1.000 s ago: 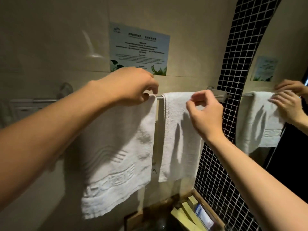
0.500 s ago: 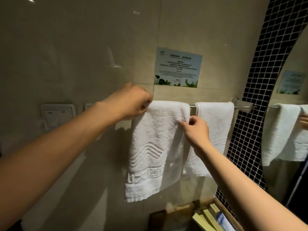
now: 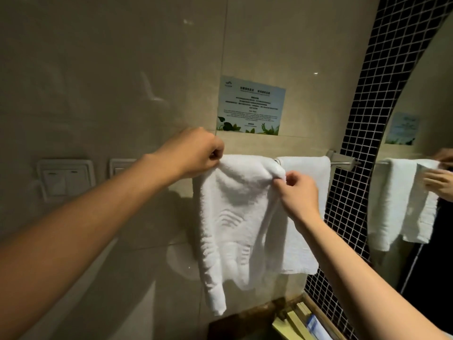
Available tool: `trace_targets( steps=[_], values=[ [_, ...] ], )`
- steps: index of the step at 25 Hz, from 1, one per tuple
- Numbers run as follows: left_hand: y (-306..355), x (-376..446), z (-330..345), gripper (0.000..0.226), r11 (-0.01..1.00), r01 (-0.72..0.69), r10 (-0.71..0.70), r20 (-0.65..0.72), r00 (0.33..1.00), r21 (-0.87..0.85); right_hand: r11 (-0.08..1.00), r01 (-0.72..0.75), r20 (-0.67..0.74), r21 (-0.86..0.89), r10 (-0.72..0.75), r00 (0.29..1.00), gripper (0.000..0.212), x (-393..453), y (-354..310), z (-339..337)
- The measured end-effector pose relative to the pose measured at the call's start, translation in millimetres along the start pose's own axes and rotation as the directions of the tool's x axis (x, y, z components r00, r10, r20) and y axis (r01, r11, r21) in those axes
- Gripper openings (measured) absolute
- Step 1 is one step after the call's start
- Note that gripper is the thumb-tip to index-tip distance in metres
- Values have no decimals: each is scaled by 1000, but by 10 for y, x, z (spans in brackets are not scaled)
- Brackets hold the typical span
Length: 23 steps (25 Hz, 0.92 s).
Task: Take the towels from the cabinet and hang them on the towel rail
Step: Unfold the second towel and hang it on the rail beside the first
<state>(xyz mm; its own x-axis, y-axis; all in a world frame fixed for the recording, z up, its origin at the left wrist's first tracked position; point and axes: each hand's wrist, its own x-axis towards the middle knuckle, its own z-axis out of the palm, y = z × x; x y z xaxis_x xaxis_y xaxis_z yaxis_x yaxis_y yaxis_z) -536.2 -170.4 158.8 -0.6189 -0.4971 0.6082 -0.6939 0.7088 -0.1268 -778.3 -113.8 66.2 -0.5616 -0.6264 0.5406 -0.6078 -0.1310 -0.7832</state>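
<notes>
Pinching the bunched towel (image 3: 235,217) at both top corners, my left hand (image 3: 196,153) and right hand (image 3: 297,192) could drag it off the rail (image 3: 343,163) by tugging unevenly.

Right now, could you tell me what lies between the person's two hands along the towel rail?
In the head view, only the top edge of the patterned towel spans between the left hand and right hand; each pinches a corner.

A hotel-style bathroom: tiled wall (image 3: 122,69), towel rail (image 3: 343,163), mirror (image 3: 416,94), eco notice (image 3: 251,105).
</notes>
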Motion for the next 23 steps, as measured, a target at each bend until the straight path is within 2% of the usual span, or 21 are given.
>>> trace_targets(
  steps=[2, 5, 10, 13, 15, 17, 20, 23],
  values=[
    [-1, -11, -4, 5, 999, 2, -2, 9, 1000, -32, 1000, 14, -6, -8, -14, 1000, 11, 25, -23, -10],
    [-34, -34, 21, 10, 999, -1, 2, 36, 999, -35, 989, 40, 59, -143, -31, 998, 7, -62, 77, 32],
    [-92, -166, -2, 22, 999, -34, 34, 3, 999, -40, 996, 81, -88, -44, -85, 993, 14, 1, -3, -228],
    [-84, -236, 20, 28, 999, -14, 15, 18, 1000, -49, 984, 145, -102, -104, -156, 982, 17, -47, 37, -309],
    [-81, -263, 16, 28, 998, -4, 6, 32, 999, -56, 898, 315, -14, -307, -335, 942, 30, -113, 109, -323],
    [-30, -252, 5, 24, 999, -3, 4, 47, 999, -32, 734, 507, 156, -451, -495, 855, 49, -175, 109, -260],
    [191, -162, 46, 38, 998, -43, 41, 40, 998, 46, 593, 668, 325, -450, -588, 741, 64, -210, -115, 31],
    [397, -73, 188, 57, 981, -92, 89, 27, 996, 172, 537, 698, 390, -474, -582, 713, 71, -157, -312, 328]
  ],
)
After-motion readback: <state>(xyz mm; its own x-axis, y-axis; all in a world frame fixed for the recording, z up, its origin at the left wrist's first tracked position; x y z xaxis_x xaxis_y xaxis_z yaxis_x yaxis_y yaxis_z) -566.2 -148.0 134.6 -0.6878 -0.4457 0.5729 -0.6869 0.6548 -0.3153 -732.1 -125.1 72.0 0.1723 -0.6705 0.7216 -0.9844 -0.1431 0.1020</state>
